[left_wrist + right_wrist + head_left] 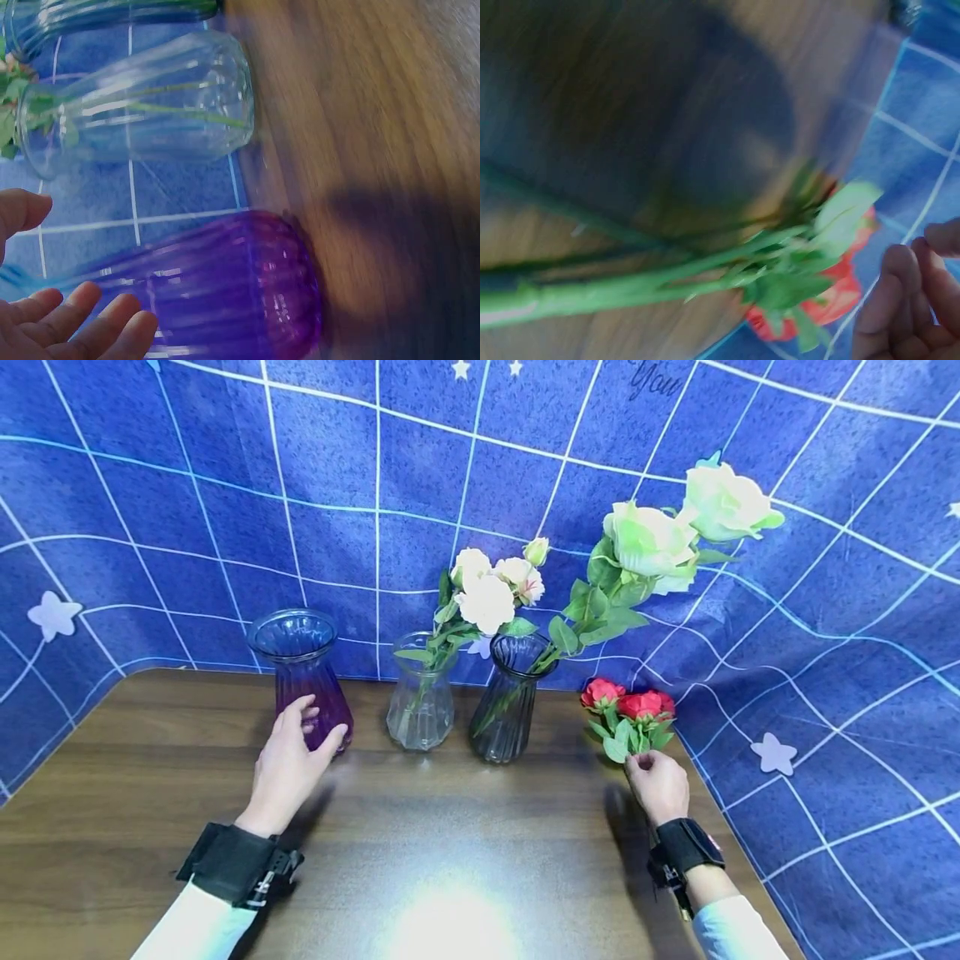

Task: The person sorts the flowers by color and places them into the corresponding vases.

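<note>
My left hand is in front of a ribbed glass vase, blue at the rim and purple lower down. Its fingers are spread, with the thumb apart, and in the left wrist view the fingertips overlap the vase's side. On the right, my right hand is just over the stem below the red roses, which lie on the table. The right wrist view shows its fingers loosely bent with nothing between them, while the green stem runs along the wood apart from them.
Between the hands stand a clear vase holding white flowers and a dark grey vase with tall pale-green roses leaning right. A blue gridded cloth hangs behind the wooden table and along its right side.
</note>
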Motion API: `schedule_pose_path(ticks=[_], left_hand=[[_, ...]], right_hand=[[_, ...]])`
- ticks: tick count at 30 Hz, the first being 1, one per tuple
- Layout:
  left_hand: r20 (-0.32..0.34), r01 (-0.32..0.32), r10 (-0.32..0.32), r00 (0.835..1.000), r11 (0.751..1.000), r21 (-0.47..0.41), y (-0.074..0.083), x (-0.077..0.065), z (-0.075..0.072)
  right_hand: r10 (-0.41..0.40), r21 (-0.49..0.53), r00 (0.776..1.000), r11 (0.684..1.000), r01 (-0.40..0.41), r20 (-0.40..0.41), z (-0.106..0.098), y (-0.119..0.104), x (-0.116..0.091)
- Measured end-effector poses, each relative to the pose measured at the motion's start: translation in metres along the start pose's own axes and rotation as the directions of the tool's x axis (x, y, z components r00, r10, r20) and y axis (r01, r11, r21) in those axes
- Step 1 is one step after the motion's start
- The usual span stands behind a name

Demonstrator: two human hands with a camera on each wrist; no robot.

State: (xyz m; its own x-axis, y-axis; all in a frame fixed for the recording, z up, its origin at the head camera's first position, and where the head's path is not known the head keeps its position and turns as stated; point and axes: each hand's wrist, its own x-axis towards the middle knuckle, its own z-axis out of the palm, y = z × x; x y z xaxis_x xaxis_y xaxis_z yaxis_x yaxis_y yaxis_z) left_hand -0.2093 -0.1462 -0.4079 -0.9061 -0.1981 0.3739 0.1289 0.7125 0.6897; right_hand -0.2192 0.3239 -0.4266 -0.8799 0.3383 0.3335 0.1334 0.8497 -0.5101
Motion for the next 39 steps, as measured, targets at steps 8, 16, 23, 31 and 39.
schedule_pose_path(ticks=[8, 16, 23, 31, 39], left_hand=[[-0.061, 0.055, -0.054, 0.997, 0.998, 0.008, -0.017, 0.002, -0.012], [-0.046, 0.112, -0.110, 0.993, 0.993, 0.044, -0.026, 0.019, -0.014], [-0.007, 0.145, -0.145, 0.989, 0.988, 0.055, -0.029, 0.028, -0.009], [-0.015, 0.147, -0.147, 0.989, 0.988, 0.051, -0.030, 0.031, -0.005], [-0.006, 0.141, -0.141, 0.990, 0.988, 0.055, -0.029, 0.034, -0.006]], right_hand=[[0.020, -0.135, 0.982, 0.991, 0.005, 0.187, 0.002, 0.021, 0.004], [0.030, -0.197, 0.967, 0.980, 0.021, 0.253, 0.007, 0.028, 0.004], [0.031, -0.207, 0.966, 0.978, 0.024, 0.258, 0.015, 0.026, 0.003], [0.022, -0.200, 0.970, 0.979, 0.028, 0.242, 0.018, 0.021, 0.005], [-0.026, -0.097, 0.981, 0.994, 0.046, 0.191, 0.006, 0.014, 0.008]])
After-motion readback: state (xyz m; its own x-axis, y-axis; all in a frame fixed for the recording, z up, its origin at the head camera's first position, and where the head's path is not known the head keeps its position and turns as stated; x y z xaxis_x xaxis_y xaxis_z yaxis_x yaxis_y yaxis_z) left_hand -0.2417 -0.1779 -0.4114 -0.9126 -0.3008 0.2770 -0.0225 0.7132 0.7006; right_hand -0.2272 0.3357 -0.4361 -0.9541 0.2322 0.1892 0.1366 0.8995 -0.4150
